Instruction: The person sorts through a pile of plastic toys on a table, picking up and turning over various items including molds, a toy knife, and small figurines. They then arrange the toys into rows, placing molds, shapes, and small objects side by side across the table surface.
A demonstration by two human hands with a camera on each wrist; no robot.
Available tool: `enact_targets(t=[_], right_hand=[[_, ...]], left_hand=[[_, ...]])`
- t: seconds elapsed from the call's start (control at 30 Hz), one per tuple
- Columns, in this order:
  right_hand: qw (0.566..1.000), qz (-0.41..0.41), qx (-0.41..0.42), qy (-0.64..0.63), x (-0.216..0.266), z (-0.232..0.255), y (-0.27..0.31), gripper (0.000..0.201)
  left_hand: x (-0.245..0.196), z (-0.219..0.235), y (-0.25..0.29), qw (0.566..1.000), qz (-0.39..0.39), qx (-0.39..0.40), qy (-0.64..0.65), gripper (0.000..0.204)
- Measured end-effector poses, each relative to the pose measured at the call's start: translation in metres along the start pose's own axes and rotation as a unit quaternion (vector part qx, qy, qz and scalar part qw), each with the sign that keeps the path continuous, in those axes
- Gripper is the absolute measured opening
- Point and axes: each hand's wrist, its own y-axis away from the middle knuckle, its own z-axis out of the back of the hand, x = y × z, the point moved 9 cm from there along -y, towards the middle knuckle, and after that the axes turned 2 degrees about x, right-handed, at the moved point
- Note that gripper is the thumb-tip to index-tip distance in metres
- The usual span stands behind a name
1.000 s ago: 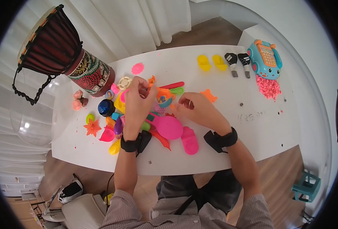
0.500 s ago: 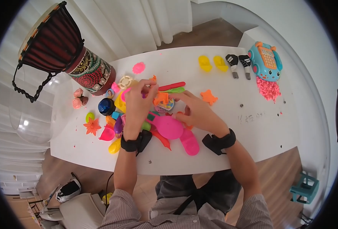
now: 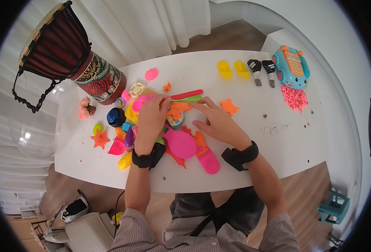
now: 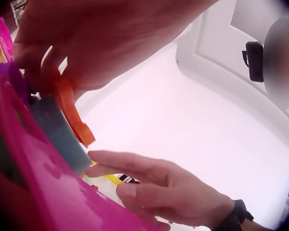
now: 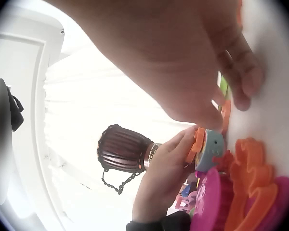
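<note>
My left hand (image 3: 152, 119) is over the toy pile, its fingertips pinching an orange toy piece (image 5: 197, 145). Right beneath that piece is a light-blue toy cup (image 5: 212, 151) with a small face on its side. My right hand (image 3: 223, 126) is to the right of the cup, fingers extended and thumb apart. Its index fingertip is at the end of a flat orange piece (image 3: 184, 106) beside a green spoon (image 3: 191, 99). An orange cutter shape (image 3: 200, 142) lies between a pink paddle (image 3: 182, 143) and a pink mould (image 3: 209, 163), below the right hand.
A tall carved drum (image 3: 97, 80) stands at the table's back left. Several loose toys lie left of the left hand, including a dark-blue round jar (image 3: 116, 118). An orange star-like shape (image 3: 229, 106) is to the right. A blue toy phone (image 3: 291, 67) sits at far right.
The right hand has moved away from the orange cutter shape, which now lies on the pink mould. The cup and the orange piece over it have shifted slightly left and nearer.
</note>
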Motion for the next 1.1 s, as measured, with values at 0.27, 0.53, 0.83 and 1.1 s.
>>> enact_targets(t=[0.27,0.53,0.83,1.1], right_hand=[[0.998,0.029,-0.017,0.054,-0.004,-0.005,0.000,0.040],[0.999,0.014,-0.018,0.047,0.006,-0.002,-0.002,0.033],[0.994,0.047,-0.049,0.080,-0.005,0.000,-0.003,0.016],[0.998,-0.010,-0.060,0.007,-0.004,0.008,-0.003,0.023]], left_hand=[[-0.008,0.003,0.002,0.997,0.042,0.035,0.049,0.023],[-0.018,0.010,-0.002,0.995,0.011,-0.017,0.099,0.019],[-0.022,0.024,-0.005,0.975,0.031,-0.090,0.201,0.028],[-0.027,0.010,-0.005,0.933,0.024,-0.053,0.355,0.043]])
